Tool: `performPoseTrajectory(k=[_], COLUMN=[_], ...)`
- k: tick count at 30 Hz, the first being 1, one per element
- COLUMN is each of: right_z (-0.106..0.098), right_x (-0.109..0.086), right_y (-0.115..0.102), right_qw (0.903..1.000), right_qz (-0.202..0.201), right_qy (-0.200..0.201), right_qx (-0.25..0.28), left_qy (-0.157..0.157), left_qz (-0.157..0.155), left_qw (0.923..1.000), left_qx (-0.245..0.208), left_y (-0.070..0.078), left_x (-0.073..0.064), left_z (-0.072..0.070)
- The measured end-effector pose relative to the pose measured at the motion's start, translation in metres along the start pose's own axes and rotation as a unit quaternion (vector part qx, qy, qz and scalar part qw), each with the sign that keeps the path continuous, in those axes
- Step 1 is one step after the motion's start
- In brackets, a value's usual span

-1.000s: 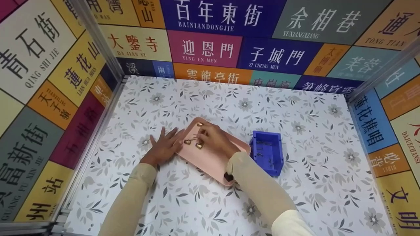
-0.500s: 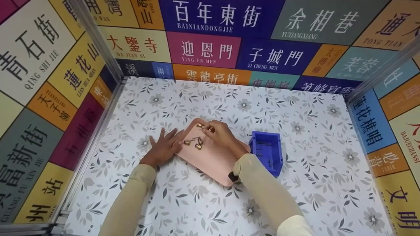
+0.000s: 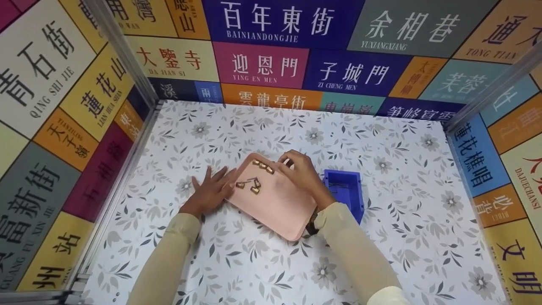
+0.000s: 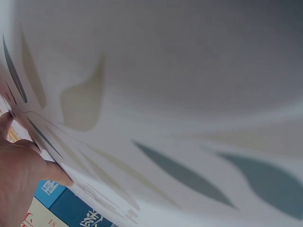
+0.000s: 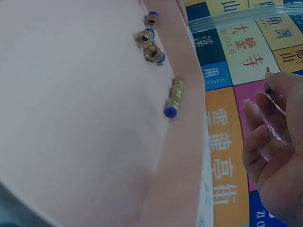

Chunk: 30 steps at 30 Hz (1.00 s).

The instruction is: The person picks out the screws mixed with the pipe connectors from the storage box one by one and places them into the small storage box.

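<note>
In the head view, a pink tray (image 3: 275, 207) lies aslant, with several brass fittings (image 3: 255, 189) grouped at its left end. More of them form a short row (image 3: 264, 166) by the far rim; blue collars show on these fittings (image 5: 171, 111) in the right wrist view. A thin screw (image 3: 250, 180) lies in the group. My left hand (image 3: 208, 194) rests with spread fingers at the tray's left rim. My right hand (image 3: 300, 170) is over the far right rim, pinching a small screw (image 5: 268, 80) between thumb and forefinger, as the right wrist view shows.
Right of the tray stands a blue bin (image 3: 357, 180), partly hidden by my right forearm, with several screws (image 3: 338, 185) inside. A floral-patterned sheet (image 3: 406, 237) covers the table. Panels with large lettering (image 3: 262, 63) wall the left, back and right sides.
My right hand has moved right, from the fittings in the tray to its far right rim, uncovering the row of fittings by the far rim. My left hand has stayed in place.
</note>
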State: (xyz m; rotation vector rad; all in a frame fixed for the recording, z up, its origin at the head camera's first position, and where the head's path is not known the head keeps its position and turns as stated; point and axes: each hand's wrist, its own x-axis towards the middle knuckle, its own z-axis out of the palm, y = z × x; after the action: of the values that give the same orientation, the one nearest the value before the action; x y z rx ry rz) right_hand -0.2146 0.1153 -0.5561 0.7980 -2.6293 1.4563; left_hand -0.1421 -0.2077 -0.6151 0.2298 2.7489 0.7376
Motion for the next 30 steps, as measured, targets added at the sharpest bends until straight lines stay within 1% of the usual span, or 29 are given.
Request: performPoseTrajectory(k=[7,11,16,19,23,30], right_z=[-0.031,-0.049,-0.07,-0.082,-0.095,-0.117], right_x=[-0.004,-0.008,-0.016,-0.023,-0.035,-0.06], right_y=[-0.001,0.0,0.005,0.011,0.022,0.043], right_qw=[0.9995,0.9983,0.9967,0.9956,0.9938,0.9905], right_qz=[0.006,0.01,0.005,0.004,0.007,0.023], right_qy=[0.029,0.051,0.075,0.087,0.097,0.109], right_qx=[-0.013,-0.026,-0.029,-0.033,-0.053,-0.08], left_qy=[-0.006,-0.006,-0.003,-0.002,-0.002,-0.001], left_qz=[-0.015,-0.016,-0.018,-0.018,-0.015,-0.011], left_qw=[0.9999,0.9998,0.9998,0.9998,0.9999,0.9999], left_qx=[-0.006,-0.005,-0.006,-0.006,-0.008,-0.008], left_y=[0.001,0.001,0.001,0.001,0.001,0.001], left_x=[0.001,0.001,0.001,0.0,0.0,0.0], left_z=[0.0,0.0,-0.001,0.0,0.0,0.001])
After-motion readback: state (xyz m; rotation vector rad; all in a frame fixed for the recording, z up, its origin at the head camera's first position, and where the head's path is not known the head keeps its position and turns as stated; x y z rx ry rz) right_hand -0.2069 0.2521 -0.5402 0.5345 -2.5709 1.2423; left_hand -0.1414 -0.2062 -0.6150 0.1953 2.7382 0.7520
